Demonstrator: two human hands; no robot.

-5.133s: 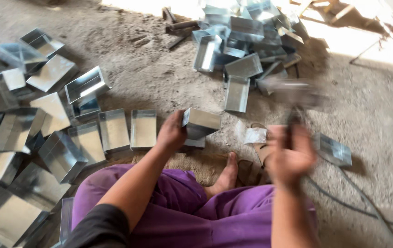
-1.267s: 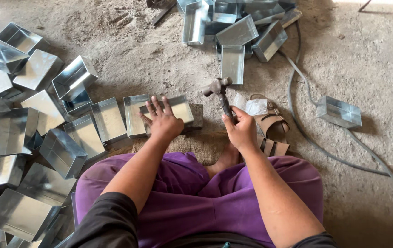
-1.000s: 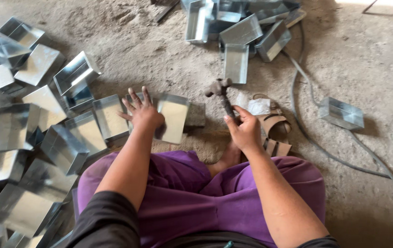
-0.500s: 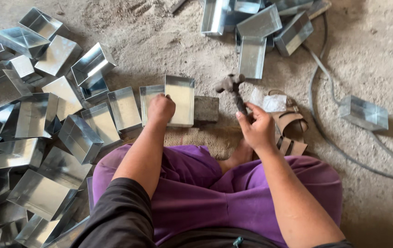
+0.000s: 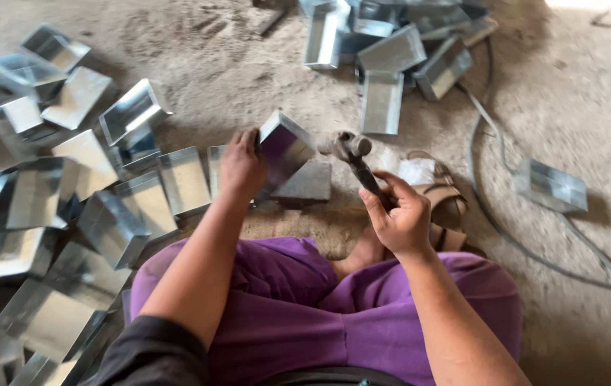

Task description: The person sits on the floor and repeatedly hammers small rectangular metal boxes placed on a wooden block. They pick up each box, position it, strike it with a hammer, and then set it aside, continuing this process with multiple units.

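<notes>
My left hand [image 5: 241, 166] grips a shiny sheet-metal box [image 5: 284, 149] and holds it tilted on edge over a flat dark metal block [image 5: 308, 184] on the floor. My right hand [image 5: 400, 214] is closed around the handle of a hammer [image 5: 352, 156], whose head hangs just to the right of the box, a little apart from it. I sit cross-legged in purple trousers [image 5: 305, 307], with a bare foot [image 5: 364, 251] showing between my knees.
Many similar metal boxes lie in a pile at the left [image 5: 48, 193], and another heap lies at the top [image 5: 391, 50]. A single box [image 5: 550, 186] sits at the right beside a dark cable [image 5: 513, 229]. A sandal [image 5: 448, 207] lies by my right hand. The floor is sandy.
My left hand has lifted a box from the row at the left and tipped it up over the block. The hammer stays raised in my right hand.
</notes>
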